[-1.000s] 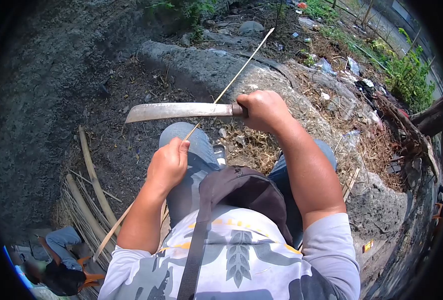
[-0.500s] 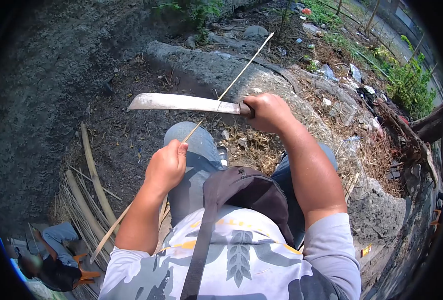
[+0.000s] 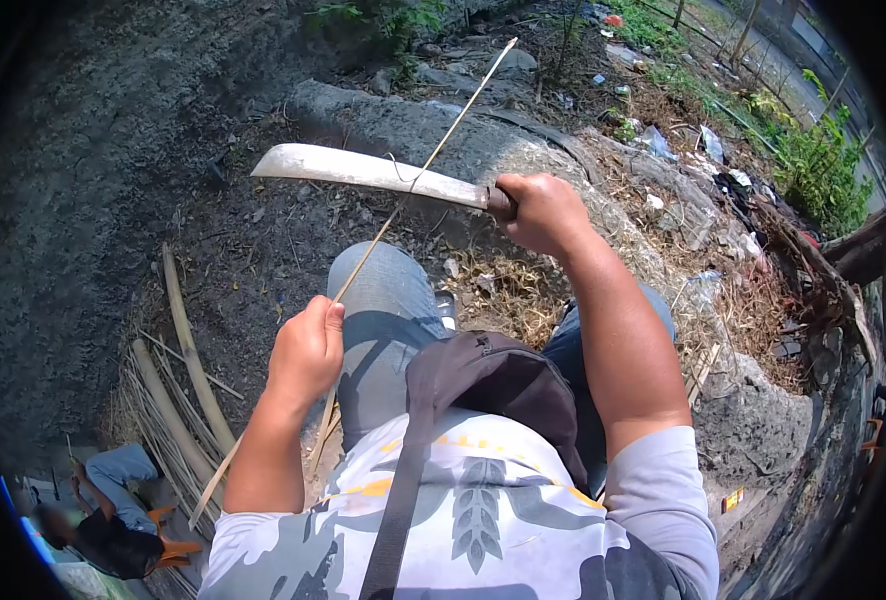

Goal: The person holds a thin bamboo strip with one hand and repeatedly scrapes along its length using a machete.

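Observation:
My right hand (image 3: 545, 214) is closed around the dark handle of a machete (image 3: 348, 168), whose long, pale blade points left. My left hand (image 3: 306, 350) grips a thin bamboo strip (image 3: 375, 245) that slants up and to the right, its far end free in the air. Blade and strip cross about midway along the strip, where a small curled shaving (image 3: 395, 165) shows by the blade. Part of the strip's lower length is hidden by my left hand and forearm.
Bamboo poles and thin strips (image 3: 188, 350) lie on the ground at left. A person (image 3: 113, 525) sits on an orange chair at lower left. A low concrete ledge (image 3: 403, 125) runs ahead, with litter and dry grass to the right. A black bag (image 3: 493, 385) rests on my lap.
My left hand has moved left and slightly down, drawing the strip back with it. The machete has tilted a little, and a curled shaving now stands out at the blade.

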Demonstrator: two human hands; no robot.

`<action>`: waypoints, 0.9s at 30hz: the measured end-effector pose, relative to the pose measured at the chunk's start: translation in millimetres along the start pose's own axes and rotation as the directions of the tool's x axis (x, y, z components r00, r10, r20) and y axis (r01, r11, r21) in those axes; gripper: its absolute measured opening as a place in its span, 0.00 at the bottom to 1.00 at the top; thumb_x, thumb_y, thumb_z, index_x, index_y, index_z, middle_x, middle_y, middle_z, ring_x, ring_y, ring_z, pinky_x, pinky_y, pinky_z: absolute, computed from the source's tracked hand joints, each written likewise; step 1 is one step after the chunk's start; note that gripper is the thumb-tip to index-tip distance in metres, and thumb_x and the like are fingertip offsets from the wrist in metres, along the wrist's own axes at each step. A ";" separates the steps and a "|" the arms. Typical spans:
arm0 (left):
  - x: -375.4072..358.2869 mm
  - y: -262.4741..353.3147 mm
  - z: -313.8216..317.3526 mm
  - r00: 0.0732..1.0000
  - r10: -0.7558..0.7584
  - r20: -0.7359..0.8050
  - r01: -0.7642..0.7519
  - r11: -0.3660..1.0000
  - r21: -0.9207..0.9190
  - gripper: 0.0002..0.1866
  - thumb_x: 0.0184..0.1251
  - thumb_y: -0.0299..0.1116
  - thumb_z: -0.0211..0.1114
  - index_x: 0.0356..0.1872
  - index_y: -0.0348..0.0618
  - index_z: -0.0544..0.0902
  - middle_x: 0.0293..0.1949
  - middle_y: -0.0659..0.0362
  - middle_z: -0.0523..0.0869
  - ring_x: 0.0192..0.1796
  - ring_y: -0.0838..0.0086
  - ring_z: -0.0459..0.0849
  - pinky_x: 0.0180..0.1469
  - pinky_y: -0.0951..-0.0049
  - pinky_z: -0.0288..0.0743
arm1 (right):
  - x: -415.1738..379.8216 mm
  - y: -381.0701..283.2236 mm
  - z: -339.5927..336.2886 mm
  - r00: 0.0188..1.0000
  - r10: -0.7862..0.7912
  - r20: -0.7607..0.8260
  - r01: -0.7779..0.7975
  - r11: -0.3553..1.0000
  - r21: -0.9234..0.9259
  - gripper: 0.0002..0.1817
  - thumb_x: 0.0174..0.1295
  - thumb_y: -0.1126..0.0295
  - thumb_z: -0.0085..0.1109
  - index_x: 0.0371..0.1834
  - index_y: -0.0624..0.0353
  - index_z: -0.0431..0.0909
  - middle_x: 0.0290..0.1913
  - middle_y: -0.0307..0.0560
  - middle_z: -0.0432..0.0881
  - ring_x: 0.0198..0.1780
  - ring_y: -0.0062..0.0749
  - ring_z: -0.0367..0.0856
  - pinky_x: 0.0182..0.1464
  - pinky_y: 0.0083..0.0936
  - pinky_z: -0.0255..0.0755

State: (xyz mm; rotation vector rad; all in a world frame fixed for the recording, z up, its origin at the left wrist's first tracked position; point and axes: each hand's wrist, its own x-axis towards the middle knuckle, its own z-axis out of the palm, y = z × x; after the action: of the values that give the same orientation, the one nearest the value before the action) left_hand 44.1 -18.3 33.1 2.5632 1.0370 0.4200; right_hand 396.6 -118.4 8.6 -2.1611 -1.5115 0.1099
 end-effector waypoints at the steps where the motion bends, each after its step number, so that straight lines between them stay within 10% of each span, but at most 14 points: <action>1: 3.6 3.8 0.6 1.000 -0.014 0.003 0.014 1.000 0.001 0.18 0.88 0.43 0.52 0.39 0.39 0.77 0.29 0.39 0.85 0.36 0.34 0.83 0.37 0.41 0.74 | 1.0 2.1 10.3 1.000 0.000 -0.018 0.001 0.998 0.058 0.12 0.53 0.65 0.70 0.42 0.50 0.85 0.40 0.55 0.89 0.48 0.57 0.88 0.50 0.50 0.82; 6: 18.6 12.0 21.2 0.999 0.014 -0.034 -0.015 1.000 -0.018 0.18 0.87 0.42 0.53 0.38 0.39 0.77 0.29 0.39 0.85 0.35 0.34 0.83 0.36 0.40 0.74 | 2.4 -1.1 34.4 0.997 -0.033 -0.065 0.043 0.986 0.163 0.10 0.58 0.64 0.72 0.39 0.53 0.84 0.36 0.56 0.88 0.41 0.60 0.87 0.43 0.50 0.79; 9: 17.3 9.0 25.5 0.999 0.040 -0.020 -0.040 0.999 0.024 0.17 0.87 0.42 0.53 0.38 0.40 0.77 0.29 0.39 0.85 0.35 0.35 0.84 0.36 0.40 0.75 | 2.8 13.0 14.8 0.963 -0.230 -0.138 0.211 0.967 -0.141 0.09 0.58 0.63 0.71 0.35 0.51 0.81 0.33 0.52 0.87 0.39 0.56 0.88 0.41 0.49 0.81; 13: 1.7 -7.5 16.7 0.999 0.040 -0.007 -0.040 0.998 0.049 0.17 0.87 0.42 0.53 0.39 0.40 0.77 0.30 0.39 0.85 0.35 0.35 0.84 0.36 0.40 0.75 | 8.7 45.4 3.8 0.984 0.118 -0.130 -0.130 0.987 -0.093 0.09 0.54 0.67 0.69 0.39 0.51 0.83 0.38 0.53 0.90 0.43 0.57 0.89 0.47 0.52 0.82; 20: -9.9 -19.3 24.3 1.000 -0.016 0.008 0.015 0.999 0.047 0.16 0.86 0.42 0.53 0.40 0.40 0.77 0.30 0.39 0.86 0.36 0.35 0.85 0.37 0.39 0.76 | 7.0 24.4 18.3 0.985 0.171 -0.017 -0.172 0.984 -0.038 0.13 0.54 0.67 0.69 0.43 0.51 0.84 0.42 0.55 0.90 0.48 0.58 0.89 0.51 0.52 0.82; 27: -4.7 -12.7 26.2 1.000 0.011 0.007 -0.012 0.998 0.054 0.16 0.86 0.42 0.54 0.39 0.40 0.78 0.31 0.40 0.86 0.36 0.36 0.85 0.37 0.40 0.76 | 0.5 -2.8 14.4 0.966 -0.212 0.147 0.237 0.954 -0.183 0.09 0.55 0.65 0.69 0.38 0.50 0.83 0.36 0.50 0.89 0.44 0.54 0.89 0.47 0.50 0.82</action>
State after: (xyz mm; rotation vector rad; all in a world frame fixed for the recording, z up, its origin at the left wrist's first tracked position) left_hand 43.4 -18.4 3.6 2.6174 1.0456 0.3913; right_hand 389.5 -112.2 -2.6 -2.1476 -1.9038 0.0171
